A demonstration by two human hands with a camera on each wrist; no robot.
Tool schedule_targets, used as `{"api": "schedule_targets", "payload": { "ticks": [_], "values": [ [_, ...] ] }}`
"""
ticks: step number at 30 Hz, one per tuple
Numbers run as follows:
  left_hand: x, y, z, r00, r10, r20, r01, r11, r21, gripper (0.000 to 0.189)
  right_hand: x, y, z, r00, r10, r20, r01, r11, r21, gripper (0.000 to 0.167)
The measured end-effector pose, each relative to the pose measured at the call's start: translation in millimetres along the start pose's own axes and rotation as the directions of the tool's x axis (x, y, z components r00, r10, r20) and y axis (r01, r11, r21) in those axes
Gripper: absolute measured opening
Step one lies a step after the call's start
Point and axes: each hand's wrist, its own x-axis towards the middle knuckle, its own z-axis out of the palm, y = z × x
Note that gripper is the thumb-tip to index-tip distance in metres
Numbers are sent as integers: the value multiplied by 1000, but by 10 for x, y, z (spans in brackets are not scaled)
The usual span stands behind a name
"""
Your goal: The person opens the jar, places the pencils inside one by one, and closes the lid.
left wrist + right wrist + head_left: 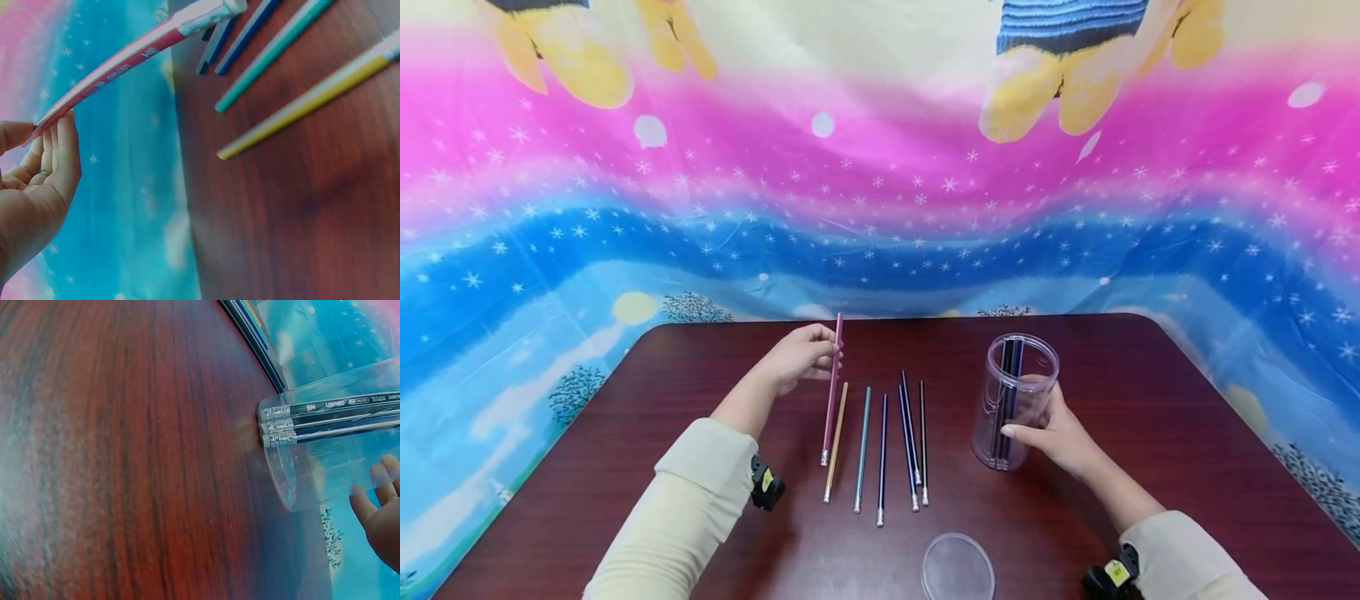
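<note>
The left hand's (802, 360) grip is a narrow one: thumb and fingers pinch a pink pencil (831, 404) near its upper end, so the eraser end hangs low and the shaft leans slightly. Holding it there probably leaves most of its length free to swing and aim. The right hand (1051, 433) has a wider grip, thumb and fingers curled round a clear jar (983, 429) standing upright — likely to steady it, since something that light could tip.

Inside the jar, dark pencils (1011, 383) lean together with their erasers at the bottom. Between the hands lies a loose row: a yellow pencil (837, 442), a teal pencil (862, 450), a dark blue pencil (883, 458), two more dark pencils (910, 442) close together and a black pencil (923, 442). Their erasers all face the person, and the spacing perhaps makes each easy to pick up. The round lid (958, 567) lies flat near the person, leaving the jar's mouth uncovered.

The desk (1150, 417) is dark reddish wood with a soft sheen. Behind it hangs a printed cloth (880, 167) — pink, blue and cream, scattered with snowflakes — hiding the room beyond.
</note>
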Motion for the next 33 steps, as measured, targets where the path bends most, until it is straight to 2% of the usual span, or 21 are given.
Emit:
{"api": "schedule_targets", "payload": {
  "ticks": [8, 21, 33],
  "values": [
    [18, 245, 170, 998, 52, 20, -51, 998, -35, 13, -4, -19, -3, 1000, 8, -10, -9, 1000, -8, 65],
    [58, 594, 460, 990, 141, -17, -143, 984, -106, 10, 4, -11, 6, 1000, 19, -8, -19, 1000, 6, 66],
    [97, 789, 659, 979, 205, -14, -205, 968, -147, 12, -1, -41, 4, 996, 85, -12, -85, 996, -41, 70]
  ]
}}
